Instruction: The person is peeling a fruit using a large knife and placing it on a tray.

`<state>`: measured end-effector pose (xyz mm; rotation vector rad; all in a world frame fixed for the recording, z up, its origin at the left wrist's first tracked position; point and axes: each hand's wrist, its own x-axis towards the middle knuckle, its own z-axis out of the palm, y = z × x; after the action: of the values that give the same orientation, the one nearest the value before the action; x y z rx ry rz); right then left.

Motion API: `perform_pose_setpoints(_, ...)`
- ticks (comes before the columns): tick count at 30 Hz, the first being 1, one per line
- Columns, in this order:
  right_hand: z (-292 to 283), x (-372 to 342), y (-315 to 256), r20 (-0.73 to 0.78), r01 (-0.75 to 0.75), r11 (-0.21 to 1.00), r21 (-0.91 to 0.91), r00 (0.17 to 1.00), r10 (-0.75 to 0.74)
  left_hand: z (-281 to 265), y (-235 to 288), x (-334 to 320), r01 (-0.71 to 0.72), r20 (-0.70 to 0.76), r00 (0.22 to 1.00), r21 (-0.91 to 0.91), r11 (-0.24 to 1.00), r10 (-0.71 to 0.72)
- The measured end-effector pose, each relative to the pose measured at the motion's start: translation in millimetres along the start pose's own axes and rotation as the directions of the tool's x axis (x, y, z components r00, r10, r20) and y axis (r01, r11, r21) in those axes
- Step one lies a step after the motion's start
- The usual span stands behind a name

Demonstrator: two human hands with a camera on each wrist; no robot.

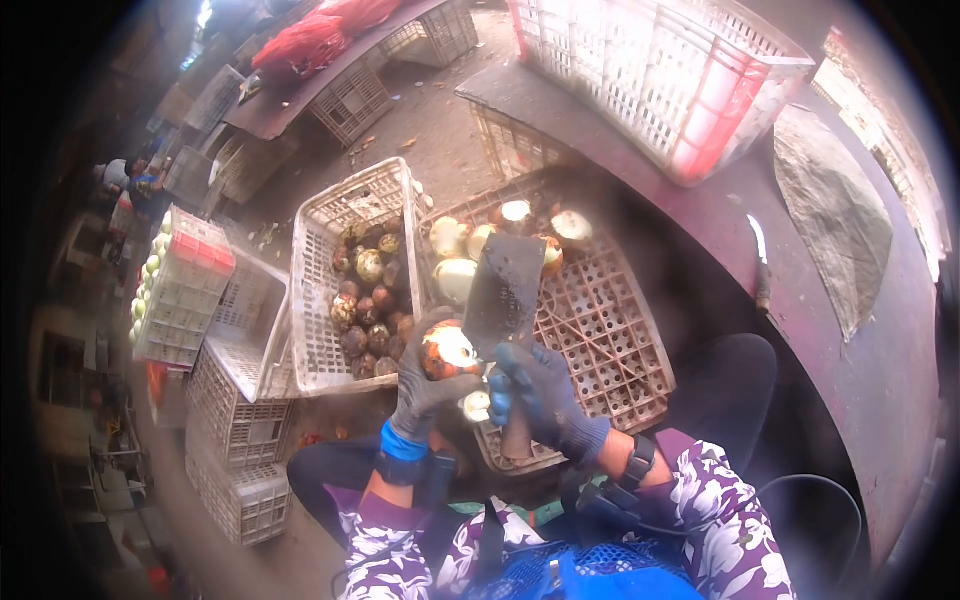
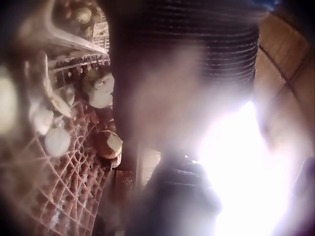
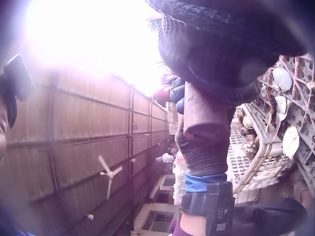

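Observation:
In the head view my gloved left hand (image 1: 428, 385) grips a round brown fruit (image 1: 449, 350) whose upper side is cut to white. Just right of it, my gloved right hand (image 1: 545, 395) is curled round the handle of a broad dark cleaver (image 1: 504, 290), its blade pointing away from me beside the fruit. The right wrist view shows the thick wooden handle (image 3: 205, 113) below the right glove (image 3: 221, 49), with the left hand (image 3: 204, 152) behind it. In the left wrist view the left glove (image 2: 182, 69) is blurred and hides the fruit.
A crate of brown fruits (image 1: 372, 312) stands at left. Cut white pieces (image 1: 455, 280) lie on an upturned crate (image 1: 610, 350) beyond the hands. On the table (image 1: 830, 400) at right are a knife (image 1: 762, 262), a cloth (image 1: 835, 215) and a white-and-red crate (image 1: 640, 80). Stacked crates (image 1: 240, 425) stand farther left.

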<state>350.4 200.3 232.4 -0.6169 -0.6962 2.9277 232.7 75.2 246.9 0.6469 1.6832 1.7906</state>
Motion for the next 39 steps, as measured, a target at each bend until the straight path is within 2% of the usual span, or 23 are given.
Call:
perform_pose_setpoints(3, 1, -1, -1, 0.038, -0.012, 0.999, 0.042, 0.999, 0.01, 7, -1, 2, -0.067, -0.031, 0.997, 0.125, 0.99, 0.072)
perform_pose_setpoints(5, -3, 2, 0, 0.027, -0.028, 0.99, 0.138, 0.999, 0.025, 11, -4, 3, -0.098, -0.057, 0.993, 0.138, 0.986, 0.107)
perform_pose_setpoints(6, -3, 2, -1, 0.023, -0.036, 0.982, 0.186, 0.999, 0.032, 11, -5, 4, -0.126, -0.055, 0.989, 0.204, 0.971, 0.14)
perform_pose_setpoints(9, 3, -5, -9, 0.01, -0.028, 0.985, 0.172, 1.0, 0.027, 11, -10, 7, -0.213, -0.041, 0.968, 0.393, 0.895, 0.248)
perform_pose_setpoints(12, -9, -4, -3, 0.071, -0.028, 0.94, 0.34, 0.997, 0.004, 7, -17, 10, -0.289, -0.026, 0.934, 0.527, 0.799, 0.355)
perform_pose_setpoints(13, -14, -3, -4, 0.121, -0.15, 0.854, 0.498, 0.987, 0.103, 5, -21, 11, -0.305, -0.034, 0.923, 0.542, 0.783, 0.383)
perform_pose_setpoints(14, -17, -2, -6, 0.179, -0.215, 0.821, 0.529, 0.974, 0.14, 4, -23, 11, -0.319, -0.044, 0.911, 0.557, 0.766, 0.411)
perform_pose_setpoints(16, -11, -2, -17, 0.303, -0.351, 0.742, 0.571, 0.93, 0.207, 0, -17, 7, -0.214, -0.102, 0.964, 0.244, 0.946, 0.244)
perform_pose_setpoints(17, -9, -9, -26, 0.22, -0.217, 0.866, 0.45, 0.967, 0.128, -3, -13, 4, -0.146, -0.106, 0.983, 0.074, 0.987, 0.153)
perform_pose_setpoints(18, -2, -13, -35, 0.141, -0.049, 0.971, 0.233, 0.99, 0.016, -4, -10, 3, -0.105, -0.113, 0.989, -0.045, 0.993, 0.099)
perform_pose_setpoints(19, 0, -14, -45, 0.036, 0.011, 1.0, -0.005, 0.999, -0.011, -6, -7, 2, -0.067, -0.116, 0.992, -0.163, 0.984, 0.049)
perform_pose_setpoints(20, 3, -14, -56, -0.056, 0.05, 0.967, -0.249, 0.996, -0.065, -9, -5, 1, -0.033, -0.113, 0.994, -0.279, 0.96, 0.001)
perform_pose_setpoints(21, 10, -20, -65, -0.068, 0.021, 0.955, -0.295, 0.997, -0.043, -16, -10, 0, -0.014, -0.103, 0.994, -0.32, 0.947, -0.02)
perform_pose_setpoints(24, 15, -35, -65, 0.039, 0.03, 0.831, -0.556, 0.999, -0.01, -18, -3, 0, -0.036, -0.116, 0.993, -0.453, 0.891, -0.019)
perform_pose_setpoints(26, 8, -40, -51, 0.095, 0.08, 0.729, -0.68, 0.995, -0.02, -31, -12, -1, -0.007, -0.11, 0.992, -0.53, 0.848, -0.06)
perform_pose_setpoints(28, 16, -49, -52, 0.123, 0.092, 0.702, -0.706, 0.992, -0.006, -40, -15, -3, 0.015, -0.084, 0.993, -0.567, 0.824, -0.076)
perform_pose_setpoints(30, 14, -50, -52, 0.279, 0.305, 0.543, -0.783, 0.951, -0.131, -45, -15, -3, 0.026, -0.046, 0.997, -0.566, 0.824, -0.062)
perform_pose_setpoints(31, 13, -49, -52, 0.362, 0.404, 0.448, -0.797, 0.914, -0.18, -48, -16, -4, 0.055, -0.07, 0.992, -0.533, 0.844, -0.109)
perform_pose_setpoints(34, 10, -40, -45, 0.327, 0.324, 0.195, -0.926, 0.945, -0.018, -48, -17, -5, 0.094, -0.114, 0.982, -0.404, 0.91, -0.152)
perform_pose_setpoints(35, 7, -38, -38, 0.313, 0.32, 0.14, -0.937, 0.947, -0.068, -43, -15, -2, 0.065, -0.105, 0.989, -0.342, 0.937, -0.107)
perform_pose_setpoints(36, 7, -38, -37, 0.313, 0.321, 0.145, -0.936, 0.946, -0.08, -38, -11, 0, 0.031, -0.095, 0.994, -0.28, 0.96, -0.06)
perform_pose_setpoints(37, 8, -39, -37, 0.316, 0.325, 0.146, -0.934, 0.945, -0.086, -35, -9, 0, 0.047, -0.094, 0.992, -0.374, 0.926, -0.088)
perform_pose_setpoints(39, 7, -40, -36, 0.294, 0.301, 0.161, -0.94, 0.953, -0.068, -37, -12, -2, 0.075, -0.076, 0.99, -0.413, 0.908, -0.116)
